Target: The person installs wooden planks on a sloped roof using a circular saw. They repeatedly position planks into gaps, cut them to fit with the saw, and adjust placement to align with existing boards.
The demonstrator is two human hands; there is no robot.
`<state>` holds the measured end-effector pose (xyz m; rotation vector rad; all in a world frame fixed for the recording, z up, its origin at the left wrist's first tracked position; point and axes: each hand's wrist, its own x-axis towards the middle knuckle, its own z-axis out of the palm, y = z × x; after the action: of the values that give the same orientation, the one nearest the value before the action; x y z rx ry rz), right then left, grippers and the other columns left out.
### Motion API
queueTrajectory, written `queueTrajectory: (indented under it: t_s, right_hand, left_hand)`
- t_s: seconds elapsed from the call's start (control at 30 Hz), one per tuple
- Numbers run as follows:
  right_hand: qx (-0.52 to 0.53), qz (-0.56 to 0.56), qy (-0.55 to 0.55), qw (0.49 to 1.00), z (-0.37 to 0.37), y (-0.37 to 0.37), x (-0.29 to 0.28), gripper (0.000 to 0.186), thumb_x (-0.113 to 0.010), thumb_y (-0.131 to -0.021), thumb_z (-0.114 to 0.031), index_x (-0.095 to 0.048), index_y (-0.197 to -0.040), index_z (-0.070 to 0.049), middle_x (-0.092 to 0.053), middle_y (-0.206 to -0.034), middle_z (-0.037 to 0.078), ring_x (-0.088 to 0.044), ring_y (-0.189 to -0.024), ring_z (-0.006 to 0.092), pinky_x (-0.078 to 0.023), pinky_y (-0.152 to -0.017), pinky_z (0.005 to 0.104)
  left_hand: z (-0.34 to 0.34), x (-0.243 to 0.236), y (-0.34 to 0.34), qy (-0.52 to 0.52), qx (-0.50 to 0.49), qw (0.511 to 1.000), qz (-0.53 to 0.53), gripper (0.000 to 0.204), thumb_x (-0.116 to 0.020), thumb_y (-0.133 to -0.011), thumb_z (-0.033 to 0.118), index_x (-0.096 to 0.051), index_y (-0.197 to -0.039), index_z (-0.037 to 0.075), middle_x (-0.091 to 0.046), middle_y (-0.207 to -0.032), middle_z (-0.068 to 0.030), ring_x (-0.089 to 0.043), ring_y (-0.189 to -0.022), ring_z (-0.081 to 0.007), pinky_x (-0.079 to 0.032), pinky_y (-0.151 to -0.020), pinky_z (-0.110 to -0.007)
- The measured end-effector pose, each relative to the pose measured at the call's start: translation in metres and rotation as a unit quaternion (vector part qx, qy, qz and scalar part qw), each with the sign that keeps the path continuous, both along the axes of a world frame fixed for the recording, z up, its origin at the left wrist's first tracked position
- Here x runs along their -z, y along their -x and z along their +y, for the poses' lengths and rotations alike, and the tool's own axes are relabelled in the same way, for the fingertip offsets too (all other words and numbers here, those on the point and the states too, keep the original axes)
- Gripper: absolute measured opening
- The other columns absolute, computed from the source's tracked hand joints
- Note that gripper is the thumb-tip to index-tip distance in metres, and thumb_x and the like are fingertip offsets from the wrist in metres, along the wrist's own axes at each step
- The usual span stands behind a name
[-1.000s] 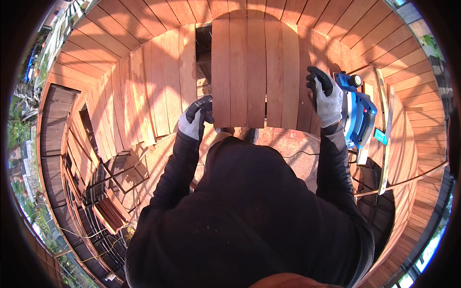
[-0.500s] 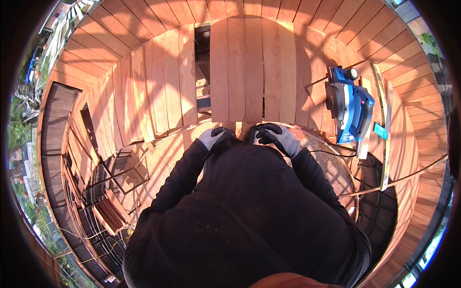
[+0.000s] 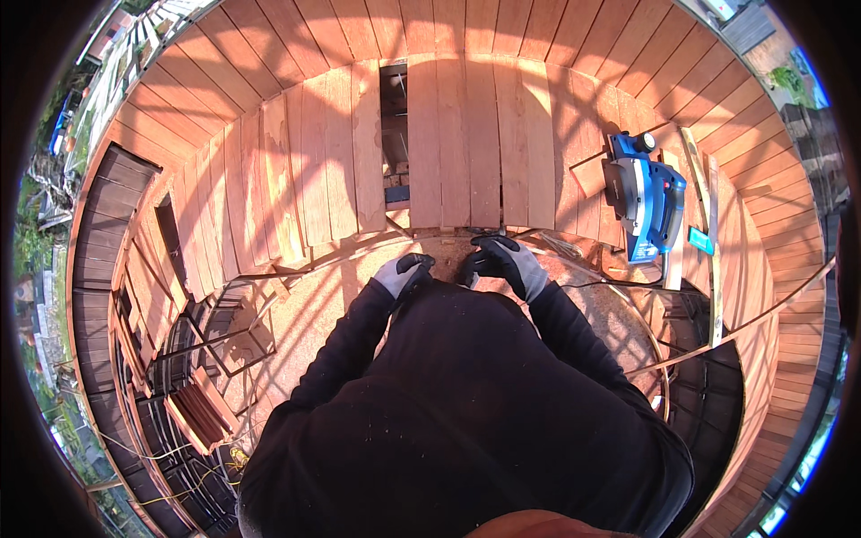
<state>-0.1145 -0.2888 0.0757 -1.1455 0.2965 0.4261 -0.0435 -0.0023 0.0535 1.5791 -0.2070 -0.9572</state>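
Both hands wear gloves with grey backs and black fingers, held close together at the front of my dark top [image 3: 448, 359]. My left hand [image 3: 406, 273] is closed, its fingers curled inward against the cloth. Just to its right, my right hand [image 3: 508, 265] also has its fingers bent and drawn together. What either hand grips, if anything, is hidden by the fingers and the top. Ahead of them, the near ends of the reddish wooden boards [image 3: 453, 152] lie a short way off, apart from the gloves.
A blue electric planer [image 3: 647, 199] rests on the boards at right, its cord trailing toward me. Beside it lie a pale wood strip [image 3: 715, 296] and a small turquoise packet [image 3: 700, 239]. An open gap [image 3: 395, 125] parts the boards ahead. Stacked short planks [image 3: 199, 414] sit at lower left.
The view has shifted slightly, so the boards and planer sit differently in it. My right hand has turned, showing more of its black fingers. Both hands stay near my top.
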Motion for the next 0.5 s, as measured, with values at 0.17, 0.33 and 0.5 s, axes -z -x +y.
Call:
queueTrajectory:
  t_s: [0.17, 0.33, 0.5]
  right_hand:
    - [0.043, 0.023, -0.055, 0.997, 0.010, -0.002, 0.006, 0.035, -0.049, -0.101, -0.015, -0.054, -0.132, 0.002, -0.064, -0.116, 0.013, -0.066, -0.103, 0.0240, -0.056, -0.092, 0.0362]
    - [0.104, 0.023, -0.063, 0.992, 0.024, -0.001, 0.001, 0.032, -0.048, -0.096, -0.008, -0.056, -0.126, 0.002, -0.067, -0.107, 0.018, -0.070, -0.095, 0.0285, -0.058, -0.085, 0.0369]
    - [0.144, 0.003, -0.114, 0.983, 0.031, 0.010, 0.005, 0.033, -0.051, -0.097, -0.015, -0.057, -0.125, 0.001, -0.067, -0.107, 0.016, -0.069, -0.094, 0.0266, -0.059, -0.084, 0.0376]
  left_hand:
    - [0.023, 0.008, 0.031, -0.005, -0.034, 0.998, 0.050, 0.036, -0.057, -0.100, 0.028, -0.064, -0.121, 0.001, -0.068, -0.106, -0.0076, -0.064, -0.094, -0.0147, -0.050, -0.086, -0.028]
    - [0.028, 0.018, 0.052, -0.020, -0.012, 0.999, -0.034, 0.031, -0.056, -0.099, 0.024, -0.066, -0.118, 0.002, -0.069, -0.099, -0.0081, -0.064, -0.091, -0.0153, -0.050, -0.082, -0.029]
    - [0.030, 0.026, 0.056, 0.005, 0.004, 1.000, 0.019, 0.031, -0.055, -0.100, 0.023, -0.065, -0.117, 0.000, -0.069, -0.099, -0.0085, -0.064, -0.091, -0.0153, -0.050, -0.083, -0.029]
